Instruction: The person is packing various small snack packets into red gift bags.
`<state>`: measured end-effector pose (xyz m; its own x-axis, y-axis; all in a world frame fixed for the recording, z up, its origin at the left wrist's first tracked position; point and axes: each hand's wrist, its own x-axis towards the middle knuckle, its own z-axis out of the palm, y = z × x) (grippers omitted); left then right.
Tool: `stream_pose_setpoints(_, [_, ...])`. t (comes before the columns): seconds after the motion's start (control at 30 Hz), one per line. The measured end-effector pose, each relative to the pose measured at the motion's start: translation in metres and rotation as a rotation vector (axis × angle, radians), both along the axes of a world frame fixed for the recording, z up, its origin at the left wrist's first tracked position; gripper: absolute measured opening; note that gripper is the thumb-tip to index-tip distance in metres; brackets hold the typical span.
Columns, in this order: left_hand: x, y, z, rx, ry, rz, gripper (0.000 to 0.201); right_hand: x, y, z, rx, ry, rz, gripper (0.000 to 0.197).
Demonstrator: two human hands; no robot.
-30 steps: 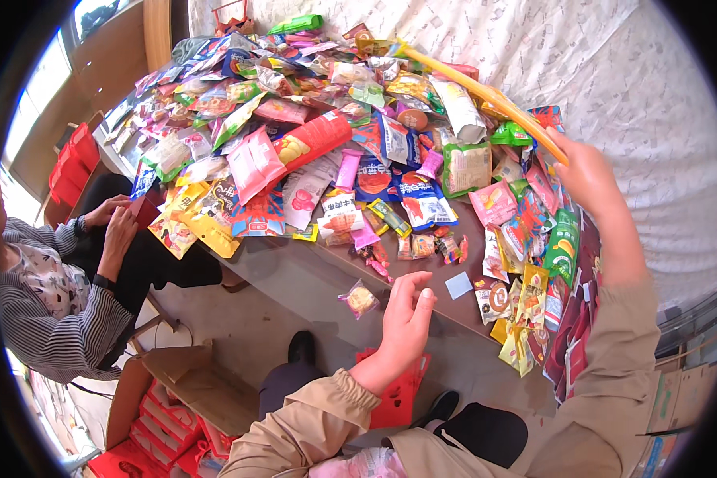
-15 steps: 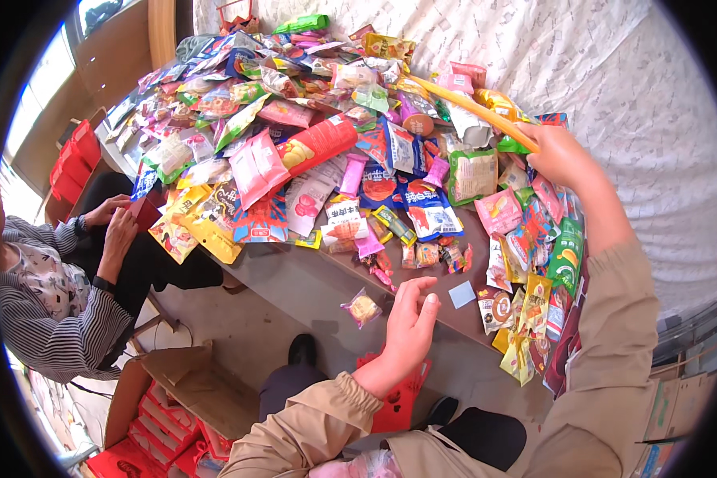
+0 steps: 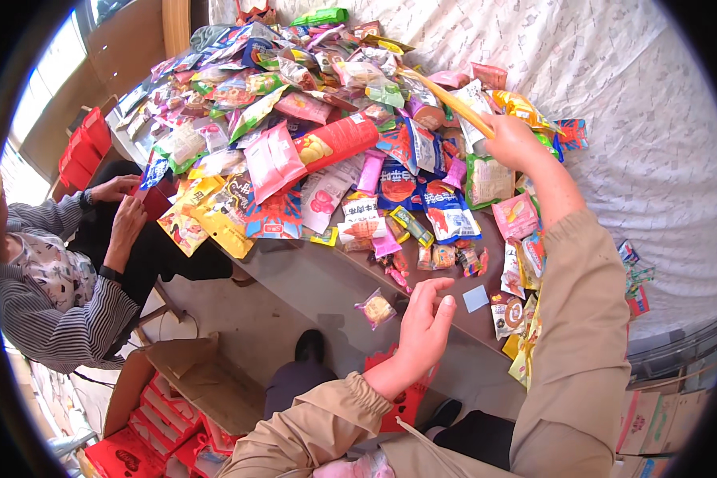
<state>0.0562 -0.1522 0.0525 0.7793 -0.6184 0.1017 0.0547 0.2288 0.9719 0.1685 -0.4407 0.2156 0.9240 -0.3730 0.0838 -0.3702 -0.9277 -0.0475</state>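
My right hand (image 3: 514, 142) grips a long yellow stick (image 3: 446, 99) that reaches up and left over a heap of colourful snack packets (image 3: 310, 135) on a brown table (image 3: 326, 271). My left hand (image 3: 423, 325) hovers open near the table's front edge, fingers spread, holding nothing. A small clear-wrapped snack (image 3: 377, 308) lies just left of that hand at the edge. Several small packets (image 3: 442, 256) lie just beyond its fingertips, and a pale blue square of paper (image 3: 475, 298) lies to its right.
A seated person in a striped shirt (image 3: 56, 303) at the left holds a red packet (image 3: 153, 201) with both hands. Cardboard boxes with red packs (image 3: 167, 398) stand on the floor below. A white patterned cloth (image 3: 645, 119) covers the right side. Red crates (image 3: 84, 143) are at the far left.
My right hand has swept the yellow stick leftward across the pile of packets. My left hand has stayed by the table's front edge beside the small wrapped snack.
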Motion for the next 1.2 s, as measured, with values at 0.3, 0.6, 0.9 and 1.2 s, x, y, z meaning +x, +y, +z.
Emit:
stream_pose_setpoints(0.3, [0.0,-0.001,-0.001,0.025,0.045,-0.086,0.036,0.047,0.027,-0.03,0.142,-0.12,0.086,0.052])
stream_pose_setpoints(0.6, [0.008,0.005,0.005,0.065,0.022,-0.085,0.034,0.1,0.079,-0.036,0.066,-0.055,0.18,0.059])
stream_pose_setpoints(0.9, [0.005,0.009,-0.001,0.038,0.049,-0.065,0.034,0.047,0.057,-0.038,0.044,-0.208,0.203,0.058])
stream_pose_setpoints(1.2, [0.0,0.004,0.001,-0.038,0.06,-0.006,0.033,-0.004,-0.026,-0.057,-0.038,-0.242,-0.059,0.058])
